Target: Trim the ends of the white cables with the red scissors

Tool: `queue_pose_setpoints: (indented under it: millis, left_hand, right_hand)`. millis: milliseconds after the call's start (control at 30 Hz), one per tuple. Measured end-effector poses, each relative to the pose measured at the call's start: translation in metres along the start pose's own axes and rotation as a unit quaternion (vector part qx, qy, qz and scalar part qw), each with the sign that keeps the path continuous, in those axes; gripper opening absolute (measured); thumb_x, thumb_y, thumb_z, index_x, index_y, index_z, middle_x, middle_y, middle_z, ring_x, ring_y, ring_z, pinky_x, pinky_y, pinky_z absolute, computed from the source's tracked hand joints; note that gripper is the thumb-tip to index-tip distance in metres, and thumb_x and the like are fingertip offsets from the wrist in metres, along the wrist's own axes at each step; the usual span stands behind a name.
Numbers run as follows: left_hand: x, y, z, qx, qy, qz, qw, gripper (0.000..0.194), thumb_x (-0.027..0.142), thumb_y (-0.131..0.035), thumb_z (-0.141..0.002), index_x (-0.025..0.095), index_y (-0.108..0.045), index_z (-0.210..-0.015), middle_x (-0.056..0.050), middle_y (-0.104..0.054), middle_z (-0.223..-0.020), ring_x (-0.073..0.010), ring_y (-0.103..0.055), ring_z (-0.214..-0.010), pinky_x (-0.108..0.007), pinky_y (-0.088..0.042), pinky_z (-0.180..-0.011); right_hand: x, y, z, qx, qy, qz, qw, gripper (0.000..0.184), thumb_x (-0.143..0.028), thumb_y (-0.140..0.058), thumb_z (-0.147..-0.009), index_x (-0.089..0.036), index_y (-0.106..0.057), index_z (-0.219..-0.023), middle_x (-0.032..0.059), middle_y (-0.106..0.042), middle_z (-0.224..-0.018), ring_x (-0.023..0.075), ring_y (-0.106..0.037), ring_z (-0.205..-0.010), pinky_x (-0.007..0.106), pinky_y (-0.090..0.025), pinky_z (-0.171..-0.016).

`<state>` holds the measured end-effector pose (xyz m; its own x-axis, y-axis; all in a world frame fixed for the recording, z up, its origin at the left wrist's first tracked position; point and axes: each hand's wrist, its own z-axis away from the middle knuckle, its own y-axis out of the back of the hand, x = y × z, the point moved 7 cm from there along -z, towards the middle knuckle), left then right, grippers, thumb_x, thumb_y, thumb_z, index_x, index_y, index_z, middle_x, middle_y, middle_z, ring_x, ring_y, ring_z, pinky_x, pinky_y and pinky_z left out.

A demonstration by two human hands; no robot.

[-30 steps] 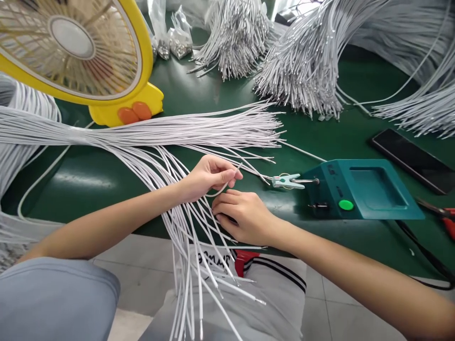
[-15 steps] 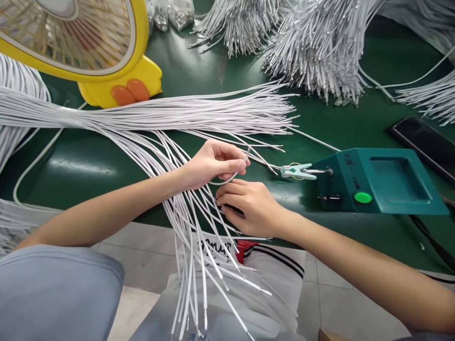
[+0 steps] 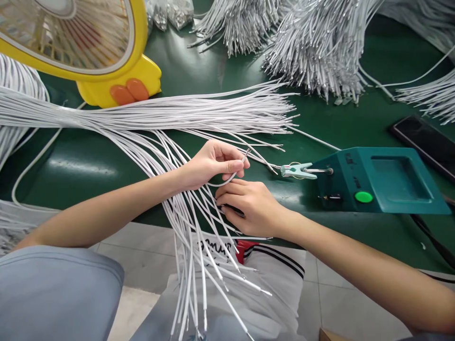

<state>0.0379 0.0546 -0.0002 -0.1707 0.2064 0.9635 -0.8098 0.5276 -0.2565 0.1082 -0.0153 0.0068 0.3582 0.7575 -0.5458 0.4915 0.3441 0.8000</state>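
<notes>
Pinched between the thumb and fingers of my left hand (image 3: 209, 166) is a white wire (image 3: 227, 181), close to its end, which sticks up past the fingertips; the rest bends down below the hand. My right hand (image 3: 258, 208) is just below and to the right, its fingers curled inward beside the wires at the table's edge. Its fingertips are partly hidden, so what they hold is unclear. Several loose white wires (image 3: 174, 213) run under my left wrist and hang over my lap with bared ends. More wires lie in a bundle (image 3: 177, 112) across the table.
Right of my hands stands a teal machine (image 3: 355, 180) with a green button and a pale clothespin (image 3: 298, 171) at its front rod. A yellow fan (image 3: 142, 76) stands back left. Thick wire bundles (image 3: 320, 52) lie at the back, and a dark phone-like object (image 3: 423, 142) at right.
The end of the wire in my left hand has tilted very slightly. Both hands are otherwise in almost the same place.
</notes>
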Motion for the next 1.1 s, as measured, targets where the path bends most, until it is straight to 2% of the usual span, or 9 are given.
queue_pose_setpoints:
  millis: [333,633,733,800,867,933,1000,1033,1100]
  left_hand:
    - [-0.001,-0.002,0.000,-0.036,-0.004,0.018,0.999,0.021,0.030,-0.070,-0.080,0.009,-0.069,-0.077,-0.002,-0.063,-0.064,-0.0024,-0.048,-0.049,-0.012,-0.039,-0.048]
    - [-0.001,0.001,0.000,-0.036,0.027,0.055,0.997,0.021,0.031,-0.070,-0.079,0.010,-0.069,-0.075,-0.001,-0.061,-0.063,-0.0021,-0.046,-0.049,-0.011,-0.038,-0.047]
    - [0.000,-0.001,0.000,-0.047,0.013,0.017,0.999,0.023,0.032,-0.069,-0.080,0.009,-0.068,-0.076,-0.002,-0.062,-0.062,-0.0038,-0.047,-0.047,-0.014,-0.038,-0.045]
    - [0.001,-0.006,0.001,-0.060,-0.016,-0.069,0.996,0.020,0.029,-0.066,-0.081,0.009,-0.068,-0.077,-0.004,-0.063,-0.063,-0.0053,-0.048,-0.047,-0.015,-0.039,-0.044]
    - [0.004,-0.018,0.006,-0.080,-0.083,-0.209,0.971,0.015,0.023,-0.063,-0.082,0.010,-0.068,-0.076,-0.004,-0.064,-0.064,-0.0068,-0.050,-0.051,-0.017,-0.040,-0.047]
    - [0.005,-0.035,0.015,-0.127,-0.155,-0.345,0.917,0.016,0.016,-0.059,-0.082,0.012,-0.066,-0.068,-0.003,-0.062,-0.064,-0.0075,-0.052,-0.055,-0.018,-0.040,-0.051]
    - [0.000,-0.050,0.025,-0.198,-0.163,-0.423,0.869,0.019,0.010,-0.057,-0.078,0.012,-0.061,-0.060,-0.002,-0.059,-0.062,-0.0078,-0.052,-0.056,-0.018,-0.038,-0.051]
    - [-0.003,-0.053,0.028,-0.233,-0.133,-0.434,0.860,0.019,0.008,-0.057,-0.076,0.012,-0.059,-0.057,0.000,-0.057,-0.060,-0.0077,-0.051,-0.055,-0.018,-0.036,-0.049]
    - [-0.008,-0.050,0.032,-0.292,-0.029,-0.414,0.862,0.014,0.009,-0.058,-0.073,0.012,-0.059,-0.059,0.001,-0.056,-0.057,-0.0077,-0.050,-0.052,-0.016,-0.034,-0.044]
  right_hand:
    - [0.001,0.000,0.001,0.007,0.003,-0.005,1.000,0.018,-0.017,-0.047,-0.085,-0.018,-0.065,-0.086,0.0012,-0.069,-0.094,0.0155,-0.062,-0.088,0.028,-0.049,-0.079]
    - [0.001,0.000,0.001,0.010,0.009,-0.002,1.000,0.017,-0.016,-0.047,-0.085,-0.018,-0.064,-0.086,-0.0002,-0.068,-0.095,0.0138,-0.061,-0.085,0.027,-0.049,-0.077]
    - [-0.007,0.004,0.003,0.035,0.051,0.017,0.998,0.017,-0.014,-0.047,-0.084,-0.017,-0.064,-0.082,0.0010,-0.068,-0.086,0.0120,-0.061,-0.078,0.025,-0.048,-0.071]
    - [-0.022,0.012,0.008,0.086,0.134,0.035,0.987,0.016,-0.013,-0.047,-0.083,-0.016,-0.062,-0.078,0.0008,-0.067,-0.077,0.0100,-0.057,-0.067,0.024,-0.044,-0.059]
    - [-0.039,0.025,0.020,0.172,0.240,0.061,0.953,0.013,-0.014,-0.050,-0.083,-0.016,-0.061,-0.075,-0.0006,-0.063,-0.069,0.0088,-0.052,-0.058,0.025,-0.037,-0.048]
    - [-0.050,0.033,0.031,0.243,0.299,0.090,0.918,0.009,-0.015,-0.053,-0.081,-0.016,-0.060,-0.075,-0.0010,-0.060,-0.065,0.0094,-0.051,-0.055,0.026,-0.034,-0.045]
    - [-0.047,0.037,0.031,0.267,0.263,0.102,0.921,0.005,-0.013,-0.055,-0.079,-0.015,-0.059,-0.079,0.0012,-0.061,-0.067,0.0116,-0.055,-0.060,0.026,-0.038,-0.048]
    - [-0.042,0.037,0.027,0.266,0.219,0.092,0.934,0.007,-0.011,-0.054,-0.079,-0.015,-0.059,-0.083,0.0026,-0.062,-0.070,0.0123,-0.055,-0.063,0.026,-0.041,-0.051]
    - [-0.028,0.037,0.022,0.263,0.131,0.041,0.955,0.013,-0.007,-0.050,-0.079,-0.016,-0.057,-0.086,0.0044,-0.064,-0.076,0.0118,-0.055,-0.066,0.025,-0.045,-0.058]
